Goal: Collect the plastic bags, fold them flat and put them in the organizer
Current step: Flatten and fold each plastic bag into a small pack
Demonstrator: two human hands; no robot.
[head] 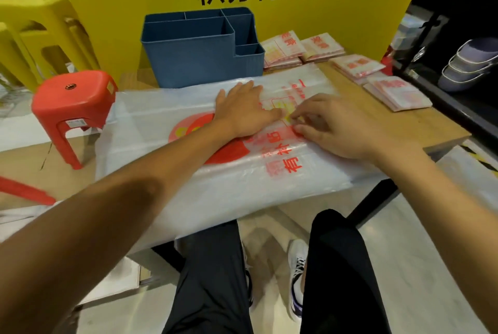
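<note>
A large translucent plastic bag with red print lies spread across the wooden table, on a stack of similar bags. My left hand presses flat on its middle, fingers straight. My right hand lies just to the right, its fingertips pinching a fold of the bag near the yellow-and-red print. Behind the bag stands the blue organizer with several compartments, all showing nothing inside.
Several folded bag bundles lie at the table's back right, more near its right edge. A red stool and yellow stools stand at left. A yellow sign board rises behind the organizer. Dark shelving with bowls is on the right.
</note>
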